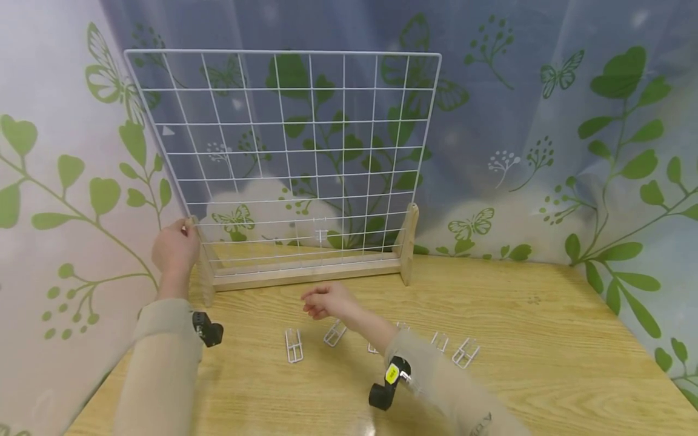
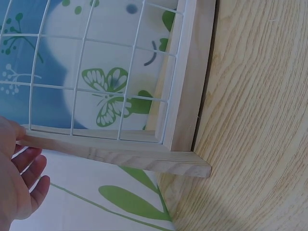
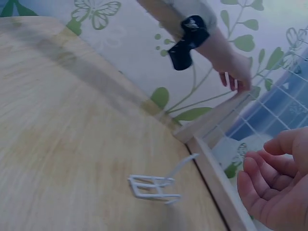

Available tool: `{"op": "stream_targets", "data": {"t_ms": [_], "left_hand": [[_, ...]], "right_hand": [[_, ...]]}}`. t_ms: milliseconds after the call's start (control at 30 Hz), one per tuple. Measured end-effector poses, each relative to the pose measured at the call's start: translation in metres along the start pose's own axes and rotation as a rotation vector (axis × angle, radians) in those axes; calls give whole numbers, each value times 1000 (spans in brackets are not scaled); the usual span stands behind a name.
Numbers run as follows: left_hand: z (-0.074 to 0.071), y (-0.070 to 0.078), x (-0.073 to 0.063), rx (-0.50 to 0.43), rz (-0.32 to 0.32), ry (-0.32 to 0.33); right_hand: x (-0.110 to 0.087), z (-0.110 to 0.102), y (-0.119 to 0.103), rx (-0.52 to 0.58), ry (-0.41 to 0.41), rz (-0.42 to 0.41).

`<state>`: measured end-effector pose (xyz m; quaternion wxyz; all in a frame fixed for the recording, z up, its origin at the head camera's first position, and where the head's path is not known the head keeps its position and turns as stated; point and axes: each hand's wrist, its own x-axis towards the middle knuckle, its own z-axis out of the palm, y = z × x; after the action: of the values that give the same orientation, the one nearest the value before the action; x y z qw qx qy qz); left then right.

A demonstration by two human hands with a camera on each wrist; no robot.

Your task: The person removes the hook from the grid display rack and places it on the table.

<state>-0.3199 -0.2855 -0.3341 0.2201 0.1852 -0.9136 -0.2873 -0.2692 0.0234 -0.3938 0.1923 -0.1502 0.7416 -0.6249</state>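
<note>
A white wire grid panel (image 1: 310, 89) stands upright in a wooden stand (image 1: 305, 277). My left hand (image 1: 176, 247) grips the top of the stand's left upright (image 2: 96, 153), thumb and fingers on either side of the wood. In front of the stand, my right hand (image 1: 330, 301) hovers over the table with loosely bent fingers and holds nothing. Below it lie small white wire hooks, among them one at the left (image 1: 294, 346) and another (image 1: 335, 333) beside the right wrist. A small white wire piece (image 1: 320, 234) shows against the lower grid.
More wire hooks lie to the right, one (image 1: 466, 353) farthest out and others partly hidden by my right forearm. The wooden tabletop (image 1: 523, 315) extends to the right. A curtain (image 1: 518, 121) with leaves and butterflies hangs behind. Each wrist wears a black camera.
</note>
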Motion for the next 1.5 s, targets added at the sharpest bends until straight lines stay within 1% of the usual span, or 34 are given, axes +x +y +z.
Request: {"op": "stream_targets", "data": {"t_ms": [167, 467, 667, 833, 967, 1267, 1367, 1500], "left_hand": [[-1, 0, -1, -4, -8, -2], [-2, 0, -2, -10, -5, -2], [-3, 2, -3, -13, 9, -7], [-1, 1, -4, -8, 16, 11], [0, 0, -3, -6, 17, 32], [-1, 0, -2, 5, 6, 18], [-1, 0, -1, 4, 11, 23], [0, -1, -2, -7, 18, 15]], "right_hand": [[10, -18, -13, 4, 59, -25], [30, -51, -21, -72, 184, -57], [42, -65, -34, -98, 256, -105], [51, -68, -43, -100, 277, -130], [60, -66, -46, -93, 286, -136], [71, -53, -51, -88, 309, -118], [73, -51, -49, -100, 313, -104], [75, -50, -46, -77, 303, -76]]}}
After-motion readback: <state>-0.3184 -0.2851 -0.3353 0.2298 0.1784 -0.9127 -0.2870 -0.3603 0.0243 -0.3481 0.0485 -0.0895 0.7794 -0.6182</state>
